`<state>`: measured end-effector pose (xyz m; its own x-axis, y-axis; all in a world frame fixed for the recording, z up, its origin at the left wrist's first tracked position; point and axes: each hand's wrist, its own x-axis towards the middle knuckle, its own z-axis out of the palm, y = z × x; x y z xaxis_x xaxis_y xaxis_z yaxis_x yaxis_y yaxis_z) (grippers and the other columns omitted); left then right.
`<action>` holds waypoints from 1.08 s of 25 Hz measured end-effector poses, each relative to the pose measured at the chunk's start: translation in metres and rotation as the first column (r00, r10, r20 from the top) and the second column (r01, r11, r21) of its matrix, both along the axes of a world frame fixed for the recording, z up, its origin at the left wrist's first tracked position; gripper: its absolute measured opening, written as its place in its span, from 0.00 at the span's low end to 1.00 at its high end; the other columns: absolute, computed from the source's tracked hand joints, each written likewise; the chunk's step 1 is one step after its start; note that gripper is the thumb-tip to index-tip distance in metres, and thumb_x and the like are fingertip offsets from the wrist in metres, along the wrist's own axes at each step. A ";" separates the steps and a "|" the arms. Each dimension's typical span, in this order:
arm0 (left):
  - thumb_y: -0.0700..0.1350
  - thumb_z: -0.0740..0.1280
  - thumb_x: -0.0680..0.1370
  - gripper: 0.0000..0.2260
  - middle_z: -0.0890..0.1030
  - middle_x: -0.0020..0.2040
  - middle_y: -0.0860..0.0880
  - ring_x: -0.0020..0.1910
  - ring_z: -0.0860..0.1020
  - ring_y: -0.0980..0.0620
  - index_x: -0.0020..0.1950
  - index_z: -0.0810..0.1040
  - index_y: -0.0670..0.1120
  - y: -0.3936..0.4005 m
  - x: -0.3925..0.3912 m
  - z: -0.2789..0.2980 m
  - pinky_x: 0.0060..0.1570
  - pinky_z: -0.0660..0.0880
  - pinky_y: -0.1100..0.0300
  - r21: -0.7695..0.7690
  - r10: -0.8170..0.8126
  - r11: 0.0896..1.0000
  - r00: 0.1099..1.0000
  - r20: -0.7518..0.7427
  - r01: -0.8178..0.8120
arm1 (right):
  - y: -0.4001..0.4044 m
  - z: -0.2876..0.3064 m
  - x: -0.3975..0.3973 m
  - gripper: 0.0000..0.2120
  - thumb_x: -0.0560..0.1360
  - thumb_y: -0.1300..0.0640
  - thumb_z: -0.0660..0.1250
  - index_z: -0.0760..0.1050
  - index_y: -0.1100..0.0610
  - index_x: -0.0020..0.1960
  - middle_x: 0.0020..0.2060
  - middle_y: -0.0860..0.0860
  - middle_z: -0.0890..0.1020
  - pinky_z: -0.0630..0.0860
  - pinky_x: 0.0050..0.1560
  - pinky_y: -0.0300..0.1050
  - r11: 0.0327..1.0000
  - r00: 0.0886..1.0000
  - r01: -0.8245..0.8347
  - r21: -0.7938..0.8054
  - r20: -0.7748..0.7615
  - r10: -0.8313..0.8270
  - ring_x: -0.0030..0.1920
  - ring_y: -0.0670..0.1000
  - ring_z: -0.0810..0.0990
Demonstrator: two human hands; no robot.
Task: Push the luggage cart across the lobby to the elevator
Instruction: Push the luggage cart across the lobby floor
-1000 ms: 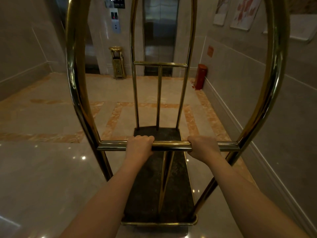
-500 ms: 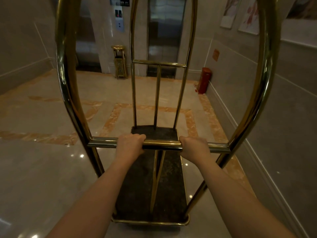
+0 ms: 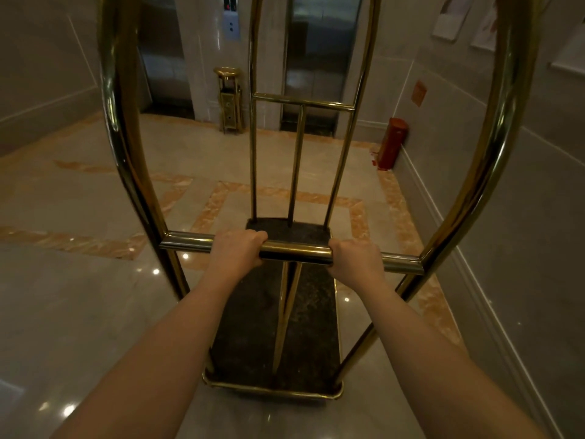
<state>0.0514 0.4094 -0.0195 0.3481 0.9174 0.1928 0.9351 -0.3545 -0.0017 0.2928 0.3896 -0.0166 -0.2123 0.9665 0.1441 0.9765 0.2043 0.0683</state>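
A brass luggage cart (image 3: pixel 129 160) with a dark carpeted deck stands in front of me, its arched frame filling the view. The deck carries no bags. My left hand (image 3: pixel 235 250) is closed over the cart's horizontal handle bar (image 3: pixel 296 250), left of centre. My right hand (image 3: pixel 356 259) grips the same bar, right of centre. Straight ahead, beyond the cart's far uprights, are the steel elevator doors (image 3: pixel 319 52), shut. A call button panel (image 3: pixel 231 22) is on the pillar to their left.
A second elevator opening (image 3: pixel 161 58) lies at the back left. A brass ash bin (image 3: pixel 231 99) stands against the pillar between the two. A red cylinder (image 3: pixel 392 142) sits by the right wall (image 3: pixel 506 217), which runs close beside the cart. Glossy marble floor (image 3: pixel 79 296) spreads to the left.
The cart and I have rolled forward: the elevator doors, ash bin and red cylinder look nearer and larger. Both hands keep the same grip on the bar.
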 end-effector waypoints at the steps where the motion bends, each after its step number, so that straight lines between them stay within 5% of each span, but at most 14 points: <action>1: 0.51 0.72 0.73 0.08 0.78 0.40 0.53 0.40 0.78 0.51 0.47 0.76 0.53 0.009 0.001 0.001 0.45 0.76 0.52 -0.008 0.003 1.000 1.000 -0.002 -0.003 | 0.009 -0.001 0.001 0.08 0.74 0.49 0.69 0.75 0.50 0.51 0.38 0.48 0.79 0.70 0.38 0.47 1.000 1.000 0.002 0.001 0.002 -0.002 0.37 0.51 0.75; 8: 0.51 0.72 0.72 0.08 0.77 0.39 0.53 0.39 0.77 0.51 0.47 0.75 0.53 0.100 0.011 -0.005 0.42 0.76 0.52 0.015 0.007 1.000 1.000 -0.005 -0.007 | 0.099 -0.007 0.009 0.09 0.74 0.48 0.69 0.75 0.50 0.51 0.38 0.48 0.80 0.79 0.39 0.50 0.999 0.999 0.037 0.006 -0.014 -0.037 0.37 0.51 0.78; 27: 0.52 0.72 0.73 0.08 0.77 0.36 0.53 0.35 0.76 0.53 0.47 0.76 0.52 0.316 0.037 -0.005 0.36 0.73 0.56 0.061 -0.036 0.997 0.999 -0.022 0.038 | 0.309 -0.003 0.037 0.10 0.75 0.45 0.66 0.74 0.50 0.52 0.38 0.48 0.80 0.71 0.35 0.47 0.998 0.996 0.067 0.008 0.054 -0.067 0.36 0.52 0.78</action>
